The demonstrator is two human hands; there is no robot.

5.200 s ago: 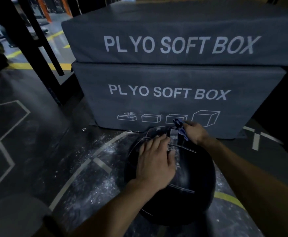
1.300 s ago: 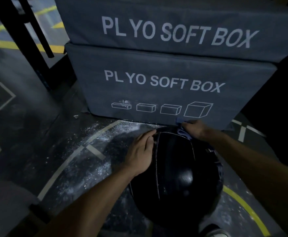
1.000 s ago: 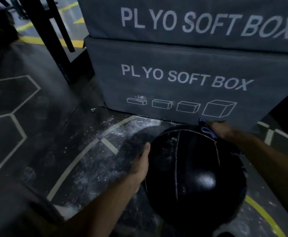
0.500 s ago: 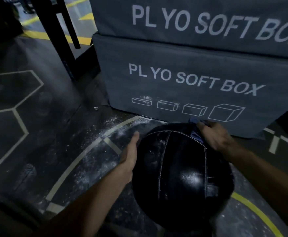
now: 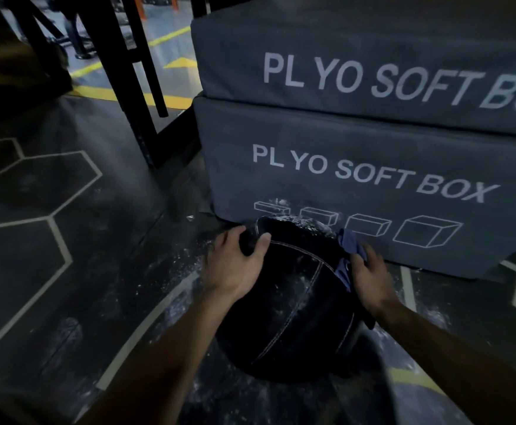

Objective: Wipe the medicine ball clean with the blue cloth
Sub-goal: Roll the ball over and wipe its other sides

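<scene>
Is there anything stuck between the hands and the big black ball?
Only the blue cloth. It lies between the right hand and the medicine ball, on the ball's upper right side, as wiping needs. The left hand grips the ball's upper left directly, with nothing visible between them.

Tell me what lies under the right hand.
Under the right hand a blue cloth is pressed against the medicine ball. Only the cloth's upper folds show; the rest, and the ball surface beneath, are covered.
</scene>
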